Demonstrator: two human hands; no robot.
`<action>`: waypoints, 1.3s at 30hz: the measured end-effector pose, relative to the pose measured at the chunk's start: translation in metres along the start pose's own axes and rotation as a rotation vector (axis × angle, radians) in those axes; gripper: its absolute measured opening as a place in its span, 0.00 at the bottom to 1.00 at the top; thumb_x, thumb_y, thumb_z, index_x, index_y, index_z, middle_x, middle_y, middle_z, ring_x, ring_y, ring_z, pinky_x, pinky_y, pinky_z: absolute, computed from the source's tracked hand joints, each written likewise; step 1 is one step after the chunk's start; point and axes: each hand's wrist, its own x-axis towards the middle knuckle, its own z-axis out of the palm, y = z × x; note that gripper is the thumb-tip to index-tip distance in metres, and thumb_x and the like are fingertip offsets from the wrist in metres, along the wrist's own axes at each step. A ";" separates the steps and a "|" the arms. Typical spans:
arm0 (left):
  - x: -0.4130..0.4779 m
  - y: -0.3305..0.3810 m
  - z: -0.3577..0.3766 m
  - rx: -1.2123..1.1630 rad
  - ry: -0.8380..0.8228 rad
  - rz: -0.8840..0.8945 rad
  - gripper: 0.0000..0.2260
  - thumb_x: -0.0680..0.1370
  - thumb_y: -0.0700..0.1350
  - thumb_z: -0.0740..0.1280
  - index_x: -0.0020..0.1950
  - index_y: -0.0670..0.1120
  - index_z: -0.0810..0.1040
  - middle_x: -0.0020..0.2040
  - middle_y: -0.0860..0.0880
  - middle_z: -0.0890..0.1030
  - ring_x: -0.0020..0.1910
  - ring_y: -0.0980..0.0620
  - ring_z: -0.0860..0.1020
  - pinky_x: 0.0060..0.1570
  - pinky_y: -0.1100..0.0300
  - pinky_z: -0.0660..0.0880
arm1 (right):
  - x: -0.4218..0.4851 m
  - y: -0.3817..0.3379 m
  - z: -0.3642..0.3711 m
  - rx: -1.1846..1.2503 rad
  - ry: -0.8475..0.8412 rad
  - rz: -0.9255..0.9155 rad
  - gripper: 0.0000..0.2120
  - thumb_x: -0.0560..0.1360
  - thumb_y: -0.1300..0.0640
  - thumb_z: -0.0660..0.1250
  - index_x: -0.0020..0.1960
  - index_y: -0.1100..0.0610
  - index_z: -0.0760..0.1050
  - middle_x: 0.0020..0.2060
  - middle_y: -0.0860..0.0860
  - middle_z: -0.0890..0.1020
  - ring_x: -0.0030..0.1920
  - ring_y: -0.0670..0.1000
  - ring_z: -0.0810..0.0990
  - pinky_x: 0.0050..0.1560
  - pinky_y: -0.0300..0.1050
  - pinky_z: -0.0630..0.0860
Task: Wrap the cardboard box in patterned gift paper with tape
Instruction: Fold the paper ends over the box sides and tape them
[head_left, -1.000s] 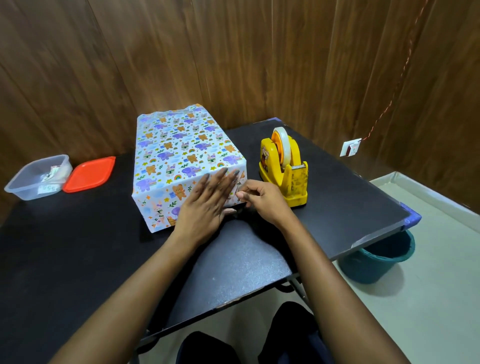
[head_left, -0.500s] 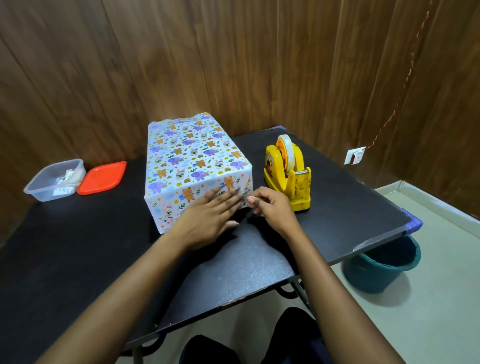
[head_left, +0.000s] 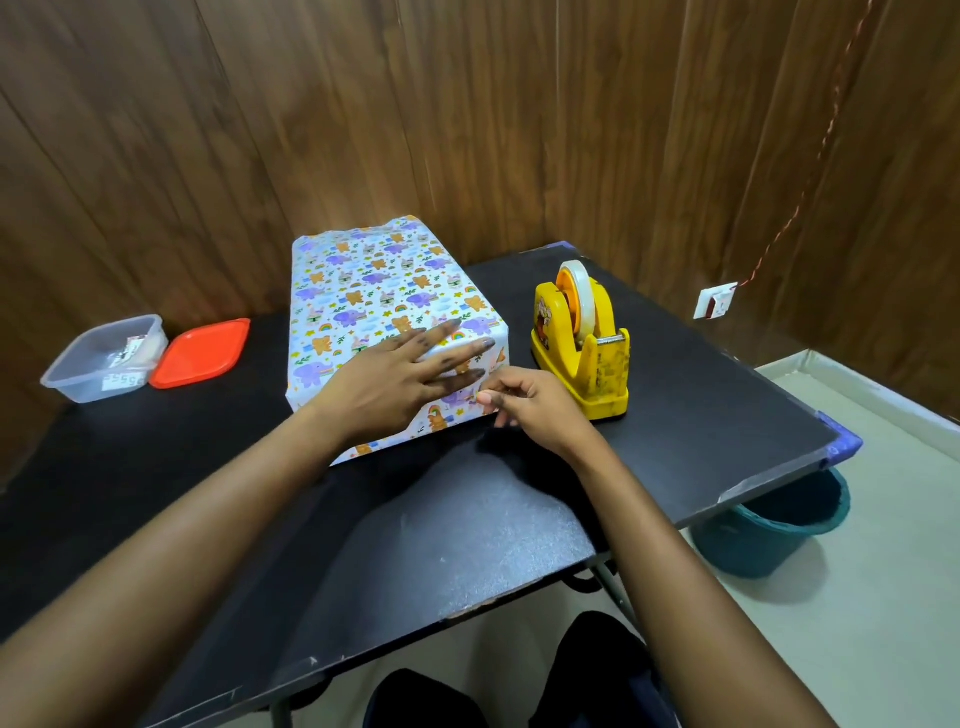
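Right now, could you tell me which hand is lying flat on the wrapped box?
The left hand, fingers spread over the box; the right hand is curled at its near corner.

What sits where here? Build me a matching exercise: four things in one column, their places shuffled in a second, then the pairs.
Things
1. tape dispenser
2. orange lid
3. clear container
4. teal bucket

Places
A. on the floor, by the right edge of the table
B. at the table's far left
C. just right of the wrapped box
D. between the clear container and the wrapped box

Pairs: 1-C, 2-D, 3-B, 4-A
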 end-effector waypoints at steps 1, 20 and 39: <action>0.000 0.001 -0.001 -0.003 0.006 -0.005 0.26 0.74 0.38 0.57 0.73 0.52 0.66 0.76 0.50 0.58 0.73 0.42 0.61 0.65 0.51 0.66 | 0.002 0.000 0.000 -0.031 -0.023 -0.002 0.07 0.75 0.62 0.68 0.39 0.55 0.77 0.32 0.49 0.77 0.28 0.48 0.74 0.33 0.33 0.71; 0.001 0.004 -0.012 0.001 0.043 -0.023 0.25 0.73 0.38 0.59 0.70 0.52 0.70 0.73 0.51 0.65 0.69 0.43 0.68 0.58 0.55 0.74 | 0.009 0.005 0.016 -0.466 0.245 0.103 0.07 0.76 0.56 0.64 0.47 0.57 0.79 0.41 0.56 0.84 0.42 0.59 0.81 0.44 0.51 0.78; 0.003 0.005 -0.019 -0.029 -0.018 -0.047 0.30 0.65 0.39 0.76 0.64 0.59 0.76 0.73 0.51 0.64 0.69 0.43 0.69 0.49 0.58 0.77 | 0.009 0.000 0.000 -0.409 0.306 0.368 0.12 0.74 0.63 0.68 0.35 0.58 0.69 0.37 0.58 0.82 0.38 0.58 0.82 0.42 0.53 0.80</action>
